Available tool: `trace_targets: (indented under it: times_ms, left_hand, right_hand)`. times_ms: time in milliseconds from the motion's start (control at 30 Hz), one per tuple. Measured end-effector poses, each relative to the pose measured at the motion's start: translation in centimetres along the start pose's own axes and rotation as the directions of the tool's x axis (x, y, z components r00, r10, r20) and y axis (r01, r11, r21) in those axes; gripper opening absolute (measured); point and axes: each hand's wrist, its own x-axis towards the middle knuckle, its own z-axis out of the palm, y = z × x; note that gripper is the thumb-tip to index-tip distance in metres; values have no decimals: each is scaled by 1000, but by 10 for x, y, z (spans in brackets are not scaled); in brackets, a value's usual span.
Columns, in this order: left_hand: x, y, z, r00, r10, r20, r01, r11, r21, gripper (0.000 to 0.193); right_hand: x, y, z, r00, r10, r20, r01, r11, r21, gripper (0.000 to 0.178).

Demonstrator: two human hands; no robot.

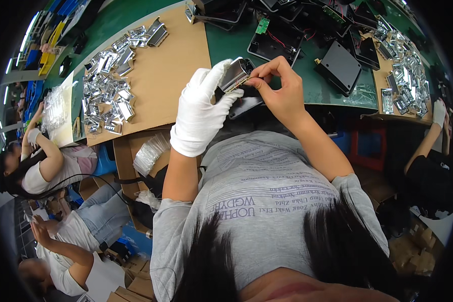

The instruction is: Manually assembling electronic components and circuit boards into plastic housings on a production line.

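Observation:
My left hand (197, 113), in a white glove, is closed around a shiny silver metal casing (232, 75). The casing is held tilted, just off the near edge of the table. A narrow, light-coloured strip with small parts runs along its lower side. My bare right hand (285, 93) has thumb and forefinger pinched together at the casing's right end; whatever lies between the fingertips is too small to make out. Below the hands, a dark glossy piece (245, 105) shows in part, and I cannot tell what supports it.
Silver metal casings (108, 95) are heaped on brown cardboard (173, 65) at left, with another heap (407, 70) at far right. Black housings (340, 68), some with red wires, and a green circuit board (262, 26) lie ahead. Co-workers sit at both sides. An open carton (123, 156) stands at lower left.

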Motion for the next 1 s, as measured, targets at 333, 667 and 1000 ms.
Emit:
trace_targets:
  times_ms: [333,667,1000]
  left_hand:
    - [5,7,-4,995,-81,63,58,951,304,59]
    - [5,-11,3,997,-80,-16,80,997,-6,54]
    - [5,-10,5,996,-89,10,88,996,27,53]
  right_hand:
    - [-1,-17,-18,945,-203,257,325,684,-653,19]
    - [-9,-1,-18,986,-49,159,95,951,-294,22]
    - [-8,-2,-19,987,-12,161,59,956,-288,21]
